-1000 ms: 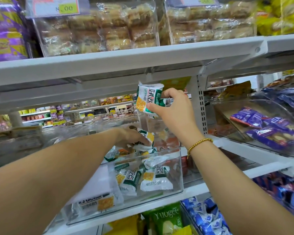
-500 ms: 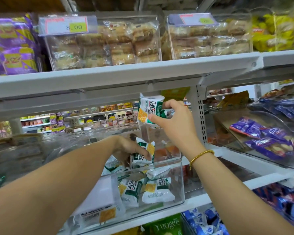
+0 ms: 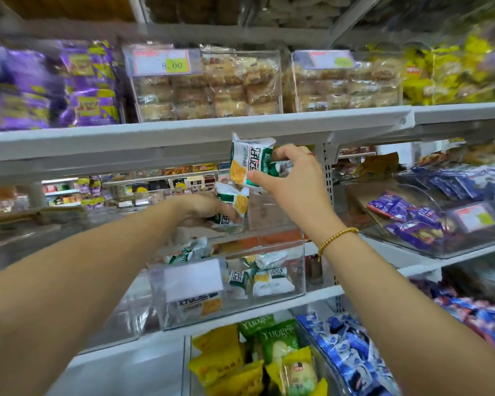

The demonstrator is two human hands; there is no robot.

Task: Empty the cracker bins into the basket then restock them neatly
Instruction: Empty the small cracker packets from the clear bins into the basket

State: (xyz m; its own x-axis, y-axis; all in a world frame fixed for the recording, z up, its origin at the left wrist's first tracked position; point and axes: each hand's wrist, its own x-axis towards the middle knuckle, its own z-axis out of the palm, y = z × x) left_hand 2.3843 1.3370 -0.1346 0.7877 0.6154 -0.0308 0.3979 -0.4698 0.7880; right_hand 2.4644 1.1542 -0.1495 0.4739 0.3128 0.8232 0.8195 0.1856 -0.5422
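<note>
A clear plastic cracker bin stands on the middle shelf and holds several white-and-green cracker packets. My left hand grips one such packet just above the bin's opening. My right hand holds a bunch of the same packets higher up, right under the upper shelf's edge. The two hands are close together, left below right. No basket is in view.
The white upper shelf carries boxed pastries and purple bags. A clear bin of blue-purple packets sits to the right. Below are green and yellow snack bags and blue packets.
My left hand has lifted a packet up out of the bin towards my right hand. The view has tilted upward, so more of the upper shelf shows.
</note>
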